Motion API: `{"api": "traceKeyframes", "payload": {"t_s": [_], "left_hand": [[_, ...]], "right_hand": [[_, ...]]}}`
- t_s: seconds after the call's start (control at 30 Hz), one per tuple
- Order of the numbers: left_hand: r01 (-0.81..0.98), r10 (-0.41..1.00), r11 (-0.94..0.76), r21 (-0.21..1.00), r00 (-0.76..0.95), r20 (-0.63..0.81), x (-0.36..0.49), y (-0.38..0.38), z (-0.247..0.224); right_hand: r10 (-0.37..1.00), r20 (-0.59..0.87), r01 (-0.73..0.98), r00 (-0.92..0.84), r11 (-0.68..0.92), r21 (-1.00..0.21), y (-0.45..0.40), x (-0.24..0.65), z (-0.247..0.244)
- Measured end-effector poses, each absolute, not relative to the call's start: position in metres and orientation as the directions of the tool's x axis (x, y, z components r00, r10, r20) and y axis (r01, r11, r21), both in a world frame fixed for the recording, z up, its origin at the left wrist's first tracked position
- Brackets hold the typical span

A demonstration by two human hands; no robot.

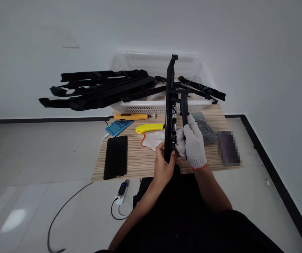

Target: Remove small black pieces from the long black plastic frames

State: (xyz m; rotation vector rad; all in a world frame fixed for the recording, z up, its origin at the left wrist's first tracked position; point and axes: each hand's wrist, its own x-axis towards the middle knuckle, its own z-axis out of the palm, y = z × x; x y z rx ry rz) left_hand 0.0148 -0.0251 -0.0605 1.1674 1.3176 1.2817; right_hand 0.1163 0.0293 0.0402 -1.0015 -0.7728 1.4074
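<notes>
A long black plastic part (168,123) stands lengthwise before me, its far end over the white basket. My bare left hand (164,167) grips its near end, thumb on the right side. My right hand (194,146), in a white glove with an orange cuff, is closed round a black caliper-like tool (184,109). The tool's upper end lies close against the right side of the part; whether they touch is unclear. A white glove (153,140) lies on the table behind the part.
More long black parts (103,88) lie across the white basket (145,102), sticking out left and right. On the striped table (140,165) are a yellow cutter (150,128), an orange tool (131,117), a blue device (119,127), a black phone (115,157) and a grey cloth (206,131).
</notes>
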Motion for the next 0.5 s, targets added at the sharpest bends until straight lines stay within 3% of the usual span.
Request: {"api": "traceKeyframes", "payload": {"t_s": [0.5], "left_hand": [[-0.004,0.992,0.038,0.999,-0.119,-0.038,0.0149,-0.0284,-0.0525]], "right_hand": [[0.985,-0.139,-0.382,0.104,-0.09,-0.92,0.0307,0.1098,0.0406]]}}
